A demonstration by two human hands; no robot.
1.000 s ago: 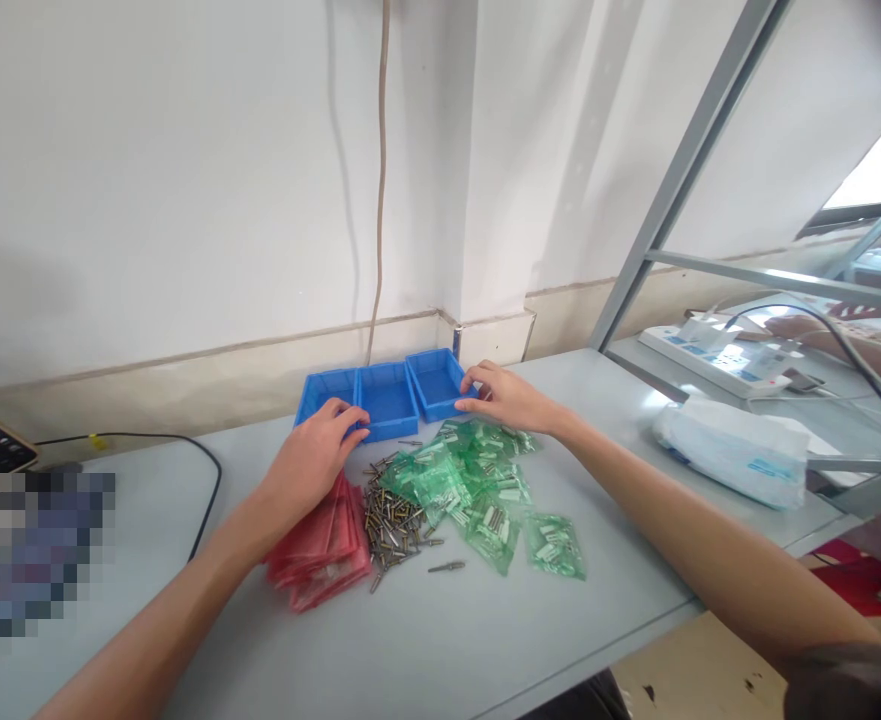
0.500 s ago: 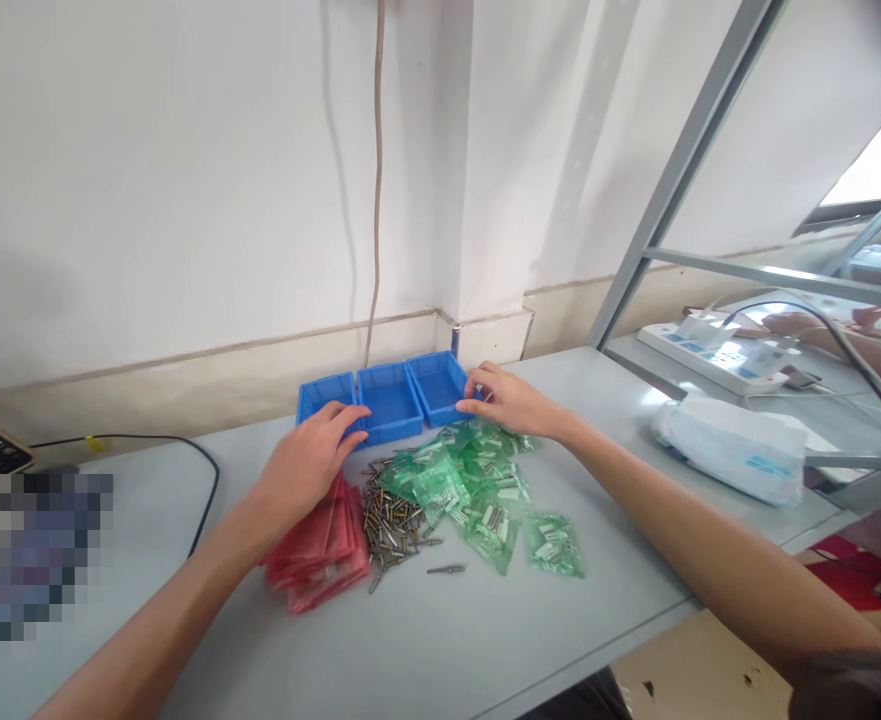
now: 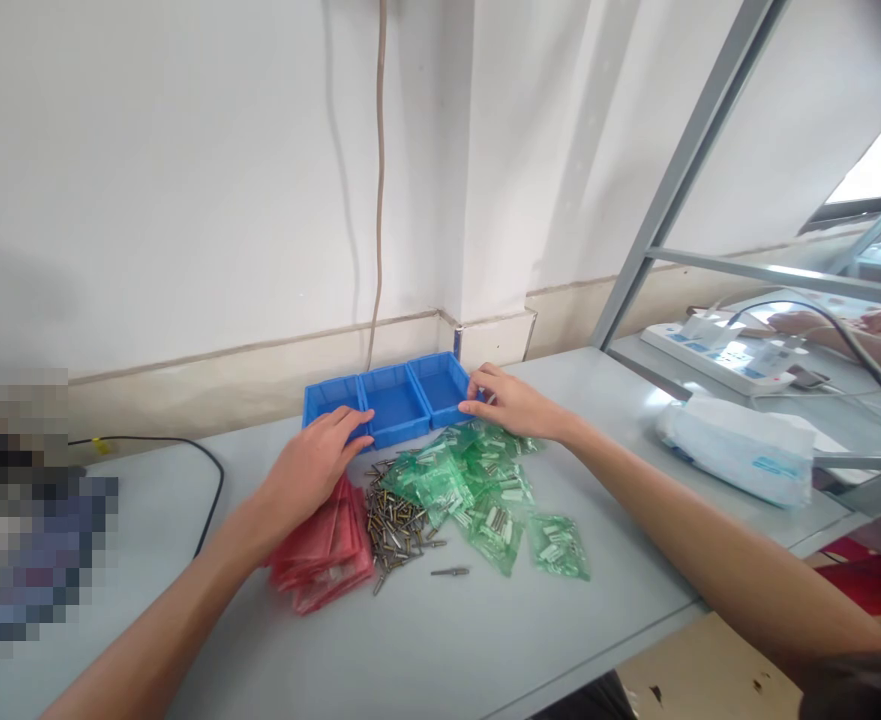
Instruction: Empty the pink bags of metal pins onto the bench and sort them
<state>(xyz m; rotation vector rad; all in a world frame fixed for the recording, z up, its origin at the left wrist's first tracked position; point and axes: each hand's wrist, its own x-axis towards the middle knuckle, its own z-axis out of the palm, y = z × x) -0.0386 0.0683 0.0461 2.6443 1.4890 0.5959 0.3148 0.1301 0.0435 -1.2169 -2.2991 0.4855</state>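
Note:
Three shallow blue plastic bins stand side by side against each other: a left bin [image 3: 327, 392], a middle bin [image 3: 393, 400] and a right bin [image 3: 440, 380]. My left hand [image 3: 327, 445] is closed over the front of the left bin, fingertips at its border with the middle one. On the far side of the row, my right hand [image 3: 511, 402] pinches the outer wall of the right bin. In front lie a stack of red plastic bags [image 3: 324, 555], a heap of small metal pins [image 3: 395, 525] and green bags [image 3: 447, 480] with pieces inside.
One loose pin [image 3: 450, 572] and a separate green bag [image 3: 558, 545] lie nearer the table's front edge. Right of my arm are a white packet [image 3: 740, 450], a power strip [image 3: 702, 355] and a metal frame [image 3: 680, 180]. A black cable [image 3: 219, 490] curves at left.
The left and middle bins have closed up, the left one shifting slightly right with my left hand. My right hand stays at the right bin. The view has shifted a little.

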